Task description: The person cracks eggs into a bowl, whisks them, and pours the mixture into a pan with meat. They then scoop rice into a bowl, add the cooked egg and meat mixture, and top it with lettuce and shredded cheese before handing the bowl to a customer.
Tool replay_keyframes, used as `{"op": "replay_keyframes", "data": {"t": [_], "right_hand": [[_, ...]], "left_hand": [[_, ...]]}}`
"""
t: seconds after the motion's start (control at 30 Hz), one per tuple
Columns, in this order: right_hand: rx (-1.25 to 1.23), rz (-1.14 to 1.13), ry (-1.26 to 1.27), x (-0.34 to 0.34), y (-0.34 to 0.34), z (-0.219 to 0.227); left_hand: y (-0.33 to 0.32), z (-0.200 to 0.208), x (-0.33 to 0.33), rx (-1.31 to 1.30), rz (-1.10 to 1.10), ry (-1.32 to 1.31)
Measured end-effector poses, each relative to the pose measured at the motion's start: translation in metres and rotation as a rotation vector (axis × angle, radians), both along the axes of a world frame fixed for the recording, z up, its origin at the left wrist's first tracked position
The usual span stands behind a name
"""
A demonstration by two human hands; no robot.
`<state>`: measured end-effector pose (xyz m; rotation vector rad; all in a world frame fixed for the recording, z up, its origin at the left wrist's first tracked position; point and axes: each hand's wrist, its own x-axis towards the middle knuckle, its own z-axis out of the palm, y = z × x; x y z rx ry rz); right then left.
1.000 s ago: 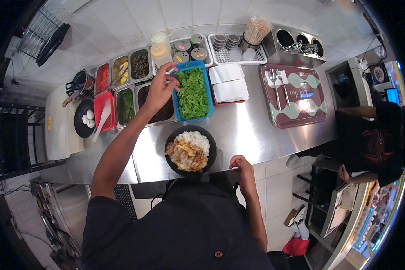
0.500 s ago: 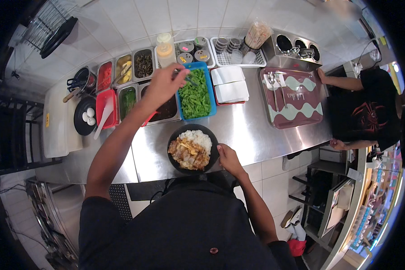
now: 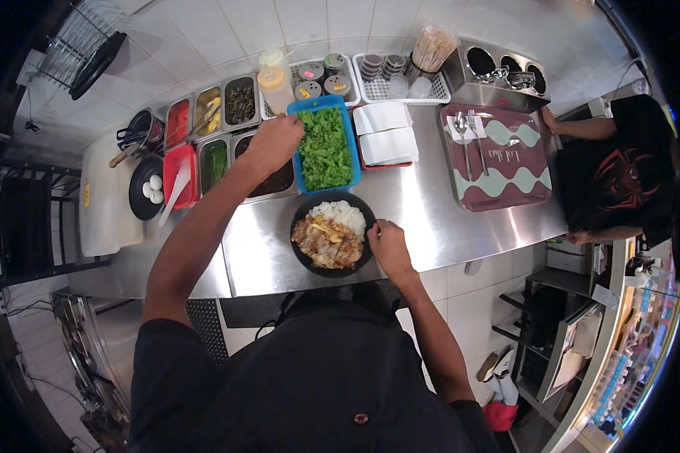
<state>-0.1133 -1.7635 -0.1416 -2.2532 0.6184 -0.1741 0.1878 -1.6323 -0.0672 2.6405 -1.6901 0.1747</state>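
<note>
My left hand (image 3: pixel 274 145) is at the left rim of a blue tub (image 3: pixel 355 167) of chopped green leaves (image 3: pixel 325 151). Its fingers are curled closed, and whatever they hold is hidden. Close to the counter's near edge stands a dark bowl (image 3: pixel 300 255). White rice (image 3: pixel 341 215) fills its far side, and a brown, saucy topping with yellowish pieces (image 3: pixel 326 245) covers the near side. My right hand (image 3: pixel 389 245) grips the bowl's right rim.
Metal food bins (image 3: pixel 242 102), a squeeze bottle (image 3: pixel 276 83) and shakers (image 3: pixel 307 90) line the wall. Eggs (image 3: pixel 156 189) lie on a black plate at left. Right of the tub are white napkins (image 3: pixel 387 143) and a patterned tray (image 3: pixel 499 158) with cutlery. Another person (image 3: pixel 619 166) stands at right.
My left hand has drawn back from above the leaves to the tub's left rim. The dark object seen by its fingers earlier is out of sight. My right hand still grips the bowl.
</note>
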Motion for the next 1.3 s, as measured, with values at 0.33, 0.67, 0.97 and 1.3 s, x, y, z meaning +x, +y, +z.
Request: {"op": "replay_keyframes", "data": {"t": [0.33, 0.67, 0.97, 1.3], "right_hand": [[0.222, -0.051, 0.054, -0.006, -0.059, -0.002], [0.114, -0.095, 0.012, -0.027, -0.093, -0.056], [0.809, -0.437, -0.07, -0.031, -0.109, -0.058], [0.722, -0.86, -1.291, -0.088, -0.297, 0.173]], "left_hand": [[0.027, 0.062, -0.031, -0.239, 0.072, 0.132], [0.045, 0.093, -0.045, -0.509, 0.105, 0.039], [0.051, 0.133, -0.066, -0.587, 0.118, 0.083], [0.037, 0.098, -0.067, -0.497, 0.119, 0.213]]}}
